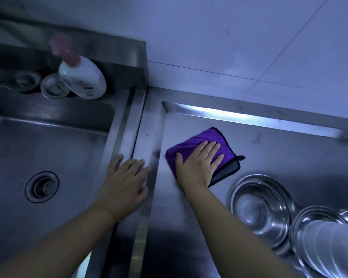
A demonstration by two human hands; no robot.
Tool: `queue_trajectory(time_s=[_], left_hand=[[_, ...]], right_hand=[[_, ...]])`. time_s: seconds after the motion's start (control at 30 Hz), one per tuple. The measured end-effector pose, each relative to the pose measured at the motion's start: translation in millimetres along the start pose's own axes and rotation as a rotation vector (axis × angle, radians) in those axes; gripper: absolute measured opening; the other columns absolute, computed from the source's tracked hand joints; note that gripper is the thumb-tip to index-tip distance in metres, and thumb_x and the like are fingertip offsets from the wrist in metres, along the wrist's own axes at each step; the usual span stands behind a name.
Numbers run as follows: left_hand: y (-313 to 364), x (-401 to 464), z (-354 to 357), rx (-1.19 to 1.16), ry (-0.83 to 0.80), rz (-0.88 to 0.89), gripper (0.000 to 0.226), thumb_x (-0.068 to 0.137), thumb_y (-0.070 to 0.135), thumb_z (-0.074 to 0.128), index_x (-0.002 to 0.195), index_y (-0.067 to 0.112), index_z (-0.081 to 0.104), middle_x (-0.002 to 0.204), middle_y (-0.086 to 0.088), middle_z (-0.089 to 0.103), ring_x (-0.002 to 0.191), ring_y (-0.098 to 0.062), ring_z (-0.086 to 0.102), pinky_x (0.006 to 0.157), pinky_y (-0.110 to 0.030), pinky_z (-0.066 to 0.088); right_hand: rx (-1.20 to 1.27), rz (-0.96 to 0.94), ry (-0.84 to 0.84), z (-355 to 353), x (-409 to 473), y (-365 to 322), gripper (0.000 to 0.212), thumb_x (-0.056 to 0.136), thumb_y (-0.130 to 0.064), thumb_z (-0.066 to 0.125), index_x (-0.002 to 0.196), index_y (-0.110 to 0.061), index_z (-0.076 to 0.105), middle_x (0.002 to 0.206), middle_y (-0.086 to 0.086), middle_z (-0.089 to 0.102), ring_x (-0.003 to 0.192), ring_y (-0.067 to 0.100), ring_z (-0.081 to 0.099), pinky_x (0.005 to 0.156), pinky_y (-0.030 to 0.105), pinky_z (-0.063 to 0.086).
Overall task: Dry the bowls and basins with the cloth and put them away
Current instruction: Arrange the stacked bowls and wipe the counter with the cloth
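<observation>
Right hand (199,163) lies flat, fingers spread, on purple cloth (225,149) in steel tray (289,149); empty basins (263,205) nearby.

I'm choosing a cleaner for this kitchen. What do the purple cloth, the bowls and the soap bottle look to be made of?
Purple cloth: soft, plush fabric, likely microfibre, with a dark stitched edge; matte and fuzzy.
Bowls: metal, probably stainless steel; shiny, with mirror-like highlights.
Soap bottle: seemingly white plastic, smooth and slightly glossy, with a pink pump top.

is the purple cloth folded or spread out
Folded: the purple cloth lies doubled under the flat right hand, its grey underlayer showing at the edge.
</observation>
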State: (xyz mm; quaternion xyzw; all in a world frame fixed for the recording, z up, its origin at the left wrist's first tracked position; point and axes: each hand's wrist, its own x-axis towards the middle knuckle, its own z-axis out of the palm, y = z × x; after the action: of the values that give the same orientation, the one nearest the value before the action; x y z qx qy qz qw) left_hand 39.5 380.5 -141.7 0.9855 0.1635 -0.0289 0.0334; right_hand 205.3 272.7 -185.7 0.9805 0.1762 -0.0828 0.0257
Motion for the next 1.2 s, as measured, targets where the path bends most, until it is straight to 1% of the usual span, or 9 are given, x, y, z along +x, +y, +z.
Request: queue_trajectory(time_s=[0.13,0.2,0.3,0.37,0.47,0.63,0.77,1.0,1.2], left_hand=[[0.8,-0.3,-1.4,-0.01,-0.015,-0.009,0.051,0.071,0.041,0.054,0.114,0.017,0.066,0.117,-0.006,0.064,0.108,-0.023,0.06,0.109,-0.05,0.025],[1.6,-0.7,-2.8,-0.019,-0.016,-0.012,0.052,0.073,0.042,0.048,0.115,0.017,0.066,0.117,-0.006,0.065,0.108,-0.023,0.06,0.109,-0.051,0.025],[2.3,-0.5,-3.9,-0.029,-0.004,-0.008,0.052,0.073,0.041,0.047,0.114,0.016,0.067,0.117,-0.006,0.065,0.107,-0.023,0.06,0.109,-0.051,0.026],[2.3,-0.5,-4.2,-0.033,0.002,-0.003,0.051,0.074,0.04,0.047,0.114,0.016,0.067,0.117,-0.006,0.064,0.107,-0.023,0.06,0.108,-0.052,0.027],[1.3,-0.7,-3.3,-0.039,0.013,0.006,0.049,0.073,0.039,0.052,0.114,0.016,0.067,0.117,-0.006,0.065,0.107,-0.023,0.06,0.108,-0.053,0.027],[-0.4,0.4,-0.2,-0.045,0.031,0.008,0.05,0.067,0.035,0.068,0.113,0.015,0.067,0.116,-0.007,0.065,0.106,-0.023,0.061,0.107,-0.054,0.028],[-1.0,1.2,0.6,-0.052,0.036,0.006,0.052,0.065,0.036,0.07,0.112,0.016,0.067,0.116,-0.006,0.065,0.106,-0.022,0.061,0.107,-0.052,0.027],[-2.7,0.4,-0.5,-0.07,0.055,-0.001,0.05,0.065,0.034,0.068,0.111,0.015,0.068,0.116,-0.005,0.065,0.105,-0.021,0.061,0.109,-0.05,0.025],[-1.2,-1.0,-0.2,-0.08,0.129,-0.032,0.035,0.075,0.019,0.054,0.107,0.007,0.065,0.112,-0.009,0.065,0.103,-0.024,0.062,0.11,-0.044,0.024]], right_hand=[[-0.021,-0.082,0.001,2.1,-15.3,26.2,0.097,0.085,-0.067,0.029,0.149,0.004,0.009,0.157,0.025,0.008,0.146,0.037,-0.001,0.115,0.054,-0.008],[-0.003,-0.004,-0.014,-1.3,-7.6,35.4,0.1,0.084,-0.066,0.034,0.149,0.004,0.006,0.157,0.025,0.004,0.146,0.037,-0.004,0.115,0.055,-0.007],[0.05,0.14,-0.024,-11.6,24.0,40.4,0.101,0.084,-0.064,0.04,0.149,0.004,0.003,0.157,0.025,0.0,0.145,0.038,-0.007,0.114,0.057,-0.005],[0.063,0.135,-0.02,-17.7,46.5,40.0,0.099,0.084,-0.062,0.04,0.149,0.002,0.003,0.157,0.024,0.0,0.145,0.037,-0.007,0.115,0.057,-0.004],[0.07,-0.031,0.003,-20.8,68.1,30.5,0.095,0.083,-0.06,0.037,0.15,-0.001,0.005,0.158,0.021,0.002,0.146,0.033,-0.007,0.116,0.054,-0.004],[-0.031,-0.492,0.064,-22.1,82.4,-0.9,0.092,0.079,-0.06,0.026,0.15,-0.002,0.012,0.158,0.02,0.009,0.147,0.032,-0.002,0.116,0.051,-0.004],[-0.124,-0.824,0.041,-23.4,95.1,-28.3,0.087,0.081,-0.058,0.018,0.152,-0.008,0.008,0.16,0.014,0.004,0.147,0.025,-0.005,0.116,0.045,-0.009],[-0.154,-0.895,0.017,-23.2,79.5,-28.7,0.082,0.086,-0.053,0.018,0.151,-0.006,0.001,0.16,0.013,0.001,0.148,0.024,-0.004,0.119,0.046,-0.006],[-0.164,-0.95,-0.041,-16.9,30.0,-9.9,0.086,0.086,-0.056,0.02,0.151,-0.005,-0.002,0.16,0.015,-0.001,0.147,0.026,-0.006,0.118,0.048,-0.002]])
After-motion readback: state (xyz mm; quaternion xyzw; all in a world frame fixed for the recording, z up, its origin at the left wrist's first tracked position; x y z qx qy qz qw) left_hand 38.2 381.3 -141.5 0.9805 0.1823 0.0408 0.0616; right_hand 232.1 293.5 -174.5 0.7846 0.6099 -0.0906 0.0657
